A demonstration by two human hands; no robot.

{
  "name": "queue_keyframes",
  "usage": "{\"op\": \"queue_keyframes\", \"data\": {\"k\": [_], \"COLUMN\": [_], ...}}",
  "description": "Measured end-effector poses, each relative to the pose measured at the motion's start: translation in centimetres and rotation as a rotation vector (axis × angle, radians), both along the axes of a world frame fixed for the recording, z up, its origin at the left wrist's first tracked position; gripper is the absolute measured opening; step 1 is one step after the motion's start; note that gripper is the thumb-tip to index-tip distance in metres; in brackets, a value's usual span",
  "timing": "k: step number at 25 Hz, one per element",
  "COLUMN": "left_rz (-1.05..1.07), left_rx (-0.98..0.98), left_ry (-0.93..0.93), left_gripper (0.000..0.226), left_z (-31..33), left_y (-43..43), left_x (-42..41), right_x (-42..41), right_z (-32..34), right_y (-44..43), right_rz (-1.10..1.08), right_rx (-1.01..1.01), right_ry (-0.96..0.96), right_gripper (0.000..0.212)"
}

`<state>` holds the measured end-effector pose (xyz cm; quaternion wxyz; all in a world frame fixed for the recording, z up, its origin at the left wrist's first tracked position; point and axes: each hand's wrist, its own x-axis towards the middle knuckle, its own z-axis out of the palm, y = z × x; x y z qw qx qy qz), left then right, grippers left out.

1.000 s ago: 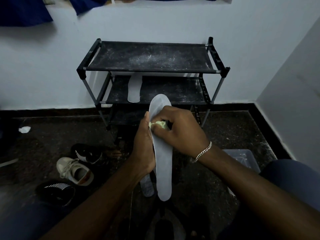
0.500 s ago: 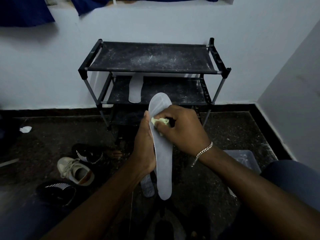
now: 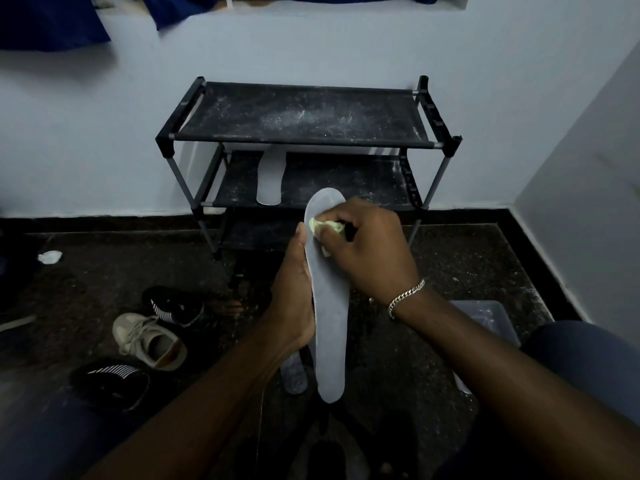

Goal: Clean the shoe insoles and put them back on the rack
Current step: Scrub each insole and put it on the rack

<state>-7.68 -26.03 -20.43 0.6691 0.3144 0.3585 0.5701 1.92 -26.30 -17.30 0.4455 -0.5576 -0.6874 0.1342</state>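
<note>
My left hand point(image 3: 292, 299) grips a long grey insole point(image 3: 330, 341) from its left edge and holds it upright in front of me. My right hand point(image 3: 367, 251) presses a small yellow-green cloth point(image 3: 323, 227) against the insole's upper part. A second grey insole point(image 3: 294, 374) lies on the floor behind the held one, mostly hidden by my left wrist. A white insole point(image 3: 270, 183) rests on the middle shelf of the black shoe rack point(image 3: 301, 116), which stands against the wall.
A beige sneaker point(image 3: 150, 342) and two black striped shoes point(image 3: 175, 306) point(image 3: 110, 382) lie on the dark floor at the left. A clear plastic container point(image 3: 491, 322) sits behind my right forearm. A crumpled white scrap point(image 3: 50, 257) lies at far left.
My right hand with the cloth has slid upward along the insole toward its top end. My left hand keeps the same grip.
</note>
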Motion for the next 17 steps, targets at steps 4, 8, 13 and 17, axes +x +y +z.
{"op": "queue_keyframes", "data": {"k": [4, 8, 13, 17], "left_rz": [0.012, -0.200, 0.107, -0.169], "left_rx": [-0.007, -0.097, 0.045, -0.088], "left_ry": [0.029, 0.246, 0.053, 0.165], "left_gripper": [0.046, 0.046, 0.044, 0.036], "left_z": [0.4, 1.2, 0.2, 0.1], "left_y": [-1.3, -1.6, -1.3, -0.9], "left_x": [-0.4, -2.5, 0.2, -1.9], "right_x": [-0.4, 0.9, 0.0, 1.1], "right_z": [-0.4, -0.5, -0.6, -0.5], "right_y": [-0.8, 0.3, -0.4, 0.4], "right_rz": [0.106, -0.031, 0.092, -0.024], "right_rx": [-0.044, -0.047, -0.057, -0.047], "right_ry": [-0.069, -0.069, -0.126, -0.054], "right_gripper": [0.008, 0.015, 0.010, 0.013]}}
